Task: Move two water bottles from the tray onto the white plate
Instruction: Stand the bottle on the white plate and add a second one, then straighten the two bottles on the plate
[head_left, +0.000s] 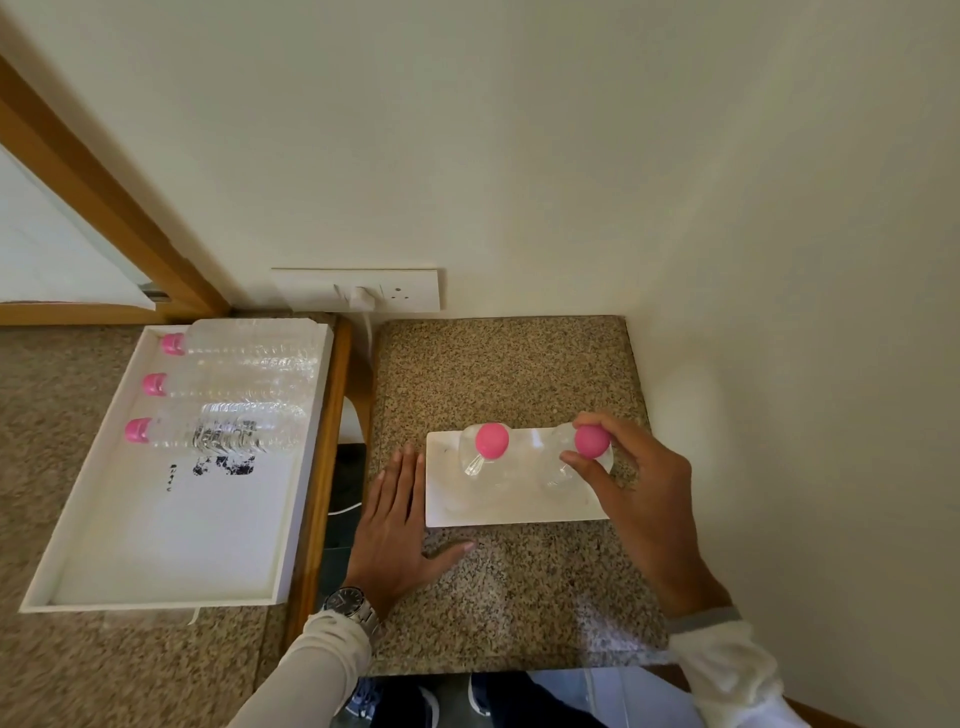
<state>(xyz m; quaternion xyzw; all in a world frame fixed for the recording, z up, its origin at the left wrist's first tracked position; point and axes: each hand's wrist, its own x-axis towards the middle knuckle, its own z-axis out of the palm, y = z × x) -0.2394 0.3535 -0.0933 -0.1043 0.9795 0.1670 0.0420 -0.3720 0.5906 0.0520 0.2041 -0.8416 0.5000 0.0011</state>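
Note:
Two clear water bottles with pink caps stand upright on the white plate (514, 512) on the granite counter. The left bottle (491, 441) stands free. My right hand (631, 483) grips the right bottle (591, 441) around its cap and neck. My left hand (397, 519) lies flat and open on the counter, fingers touching the plate's left edge. Three more pink-capped bottles (218, 387) lie on their sides at the far end of the white tray (156, 545) to the left.
A wooden ledge (324, 467) and a dark gap separate the tray's surface from the granite counter (509, 597). A wall socket panel with a plug (358, 291) sits behind. Walls close in at the back and right.

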